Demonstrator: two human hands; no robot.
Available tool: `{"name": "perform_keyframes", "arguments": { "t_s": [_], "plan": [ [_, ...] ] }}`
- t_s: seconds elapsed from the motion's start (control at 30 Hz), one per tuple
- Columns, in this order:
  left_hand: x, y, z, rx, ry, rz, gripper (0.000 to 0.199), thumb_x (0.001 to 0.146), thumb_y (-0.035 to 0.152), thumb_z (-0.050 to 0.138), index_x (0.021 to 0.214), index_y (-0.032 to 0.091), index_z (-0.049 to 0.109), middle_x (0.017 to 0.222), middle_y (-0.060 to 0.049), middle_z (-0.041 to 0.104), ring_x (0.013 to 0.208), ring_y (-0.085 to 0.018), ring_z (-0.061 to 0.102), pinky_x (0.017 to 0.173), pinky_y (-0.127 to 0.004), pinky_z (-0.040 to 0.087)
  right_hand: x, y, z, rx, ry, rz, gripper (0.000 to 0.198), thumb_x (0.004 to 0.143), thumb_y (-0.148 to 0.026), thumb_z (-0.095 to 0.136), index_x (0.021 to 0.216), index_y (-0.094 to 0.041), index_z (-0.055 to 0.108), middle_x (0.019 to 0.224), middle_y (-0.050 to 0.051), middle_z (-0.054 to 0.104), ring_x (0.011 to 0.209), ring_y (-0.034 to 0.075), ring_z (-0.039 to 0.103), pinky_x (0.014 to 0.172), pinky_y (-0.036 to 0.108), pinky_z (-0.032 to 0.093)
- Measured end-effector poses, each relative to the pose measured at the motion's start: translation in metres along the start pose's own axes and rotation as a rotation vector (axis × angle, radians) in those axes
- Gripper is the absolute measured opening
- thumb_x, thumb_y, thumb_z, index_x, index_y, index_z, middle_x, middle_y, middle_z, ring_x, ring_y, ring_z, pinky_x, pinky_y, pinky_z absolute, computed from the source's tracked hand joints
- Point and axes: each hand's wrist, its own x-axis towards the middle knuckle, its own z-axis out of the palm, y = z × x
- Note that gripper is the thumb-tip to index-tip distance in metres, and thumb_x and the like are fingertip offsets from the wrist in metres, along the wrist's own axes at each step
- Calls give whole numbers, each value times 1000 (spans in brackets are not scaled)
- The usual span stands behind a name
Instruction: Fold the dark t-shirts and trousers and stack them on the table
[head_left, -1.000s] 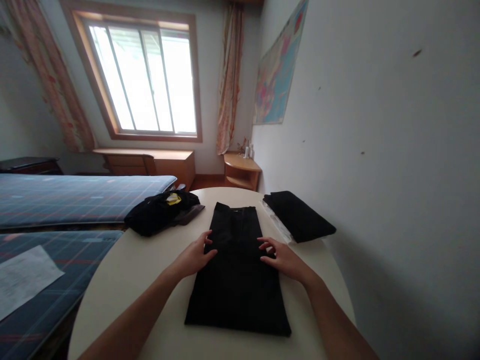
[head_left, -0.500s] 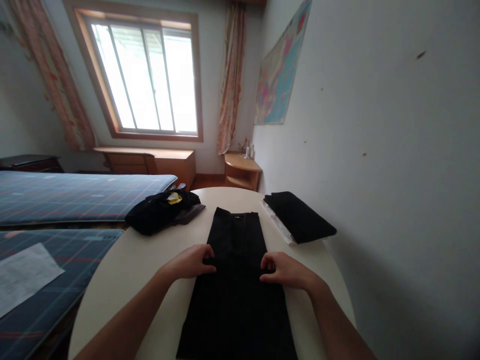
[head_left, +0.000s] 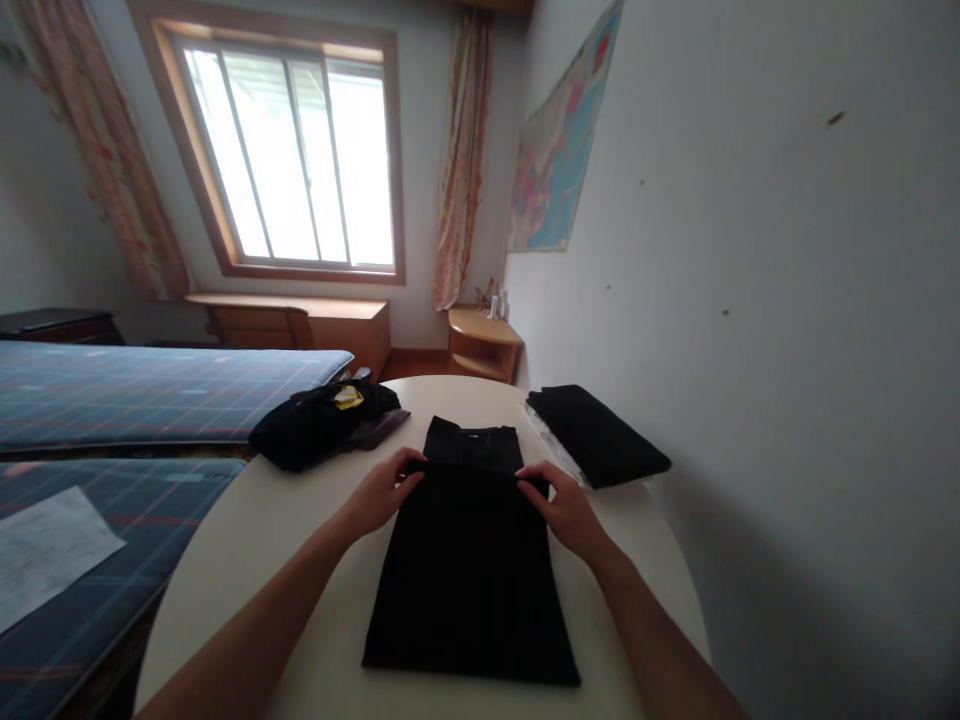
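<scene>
My left hand (head_left: 384, 491) and right hand (head_left: 564, 504) pinch the black garment (head_left: 472, 580) by its folded edge (head_left: 471, 472); that edge now lies nearer the neckline (head_left: 472, 437) than before.

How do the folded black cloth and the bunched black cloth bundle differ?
The folded black cloth is flat with neat edges; the bunched black cloth bundle is rumpled and rounded. The bundle shows a yellow patch; the folded cloth shows none. The left hand and right hand grip the folded cloth; neither touches the bundle. Both are mainly black, on the round white table.
</scene>
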Motion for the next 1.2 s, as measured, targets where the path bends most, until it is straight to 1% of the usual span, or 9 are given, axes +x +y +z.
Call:
{"name": "perform_keyframes", "arguments": {
  "t_s": [0.13,0.27,0.43,0.53,0.7,0.87,0.97,1.1,1.2],
  "plan": [
    [3,-17,17,65,-56,-9,33,86,35,53,116,22,58,102,-6,69,91,-23,65,85,-36,50,3,13,10,-5,-129,66,26,87,-38,59,106,-23,68,107,6,70,102,23,64,95,40,47],
    [-2,-15,9,108,-138,-13,39,82,39,60,118,24,61,110,-7,67,98,-25,64,83,-35,50,-1,10,4,-31,-273,121,32,84,-39,64,112,-25,69,108,6,71,101,25,64,92,40,48],
    [-14,3,-7,107,-464,-62,44,75,44,68,114,24,68,102,-4,69,89,-22,64,79,-32,49,-11,-7,-10,-4,-497,149,29,79,-39,69,104,-26,73,101,4,73,94,24,66,81,34,50],
    [-19,10,-8,142,-525,-84,46,68,44,74,110,25,71,100,-4,71,90,-25,65,79,-32,49,-14,-16,-11,-26,-576,149,27,76,-38,71,101,-26,74,100,3,73,94,24,66,84,34,49],
    [-21,19,-9,175,-543,-39,37,71,36,70,106,24,72,95,-3,73,83,-24,66,74,-31,47,-14,-19,-8,-90,-570,99,15,76,-31,67,89,-24,72,88,2,72,81,21,66,75,31,49],
    [-19,34,-17,113,-454,9,30,77,28,60,105,21,69,87,0,69,78,-19,62,71,-27,47,-12,-21,-9,13,-389,1,10,76,-23,61,86,-21,62,85,1,69,82,19,63,79,31,49],
    [-18,39,-19,54,-426,67,35,79,21,56,111,21,68,94,-1,69,84,-18,61,76,-26,47,-12,-23,-9,105,-317,-37,13,74,-16,59,85,-21,57,85,0,68,84,18,63,81,31,49],
    [-18,39,-16,40,-434,100,43,79,16,54,120,24,66,103,-1,71,91,-18,62,83,-27,48,-12,-24,-6,156,-337,-41,17,74,-13,60,89,-21,59,88,0,68,84,17,64,83,31,50],
    [-17,37,-13,47,-446,109,42,81,17,56,121,25,66,107,-1,72,93,-18,64,85,-28,47,-12,-25,-4,139,-377,-5,23,76,-17,64,98,-22,63,92,1,69,88,18,65,84,32,50]
  ]
}}
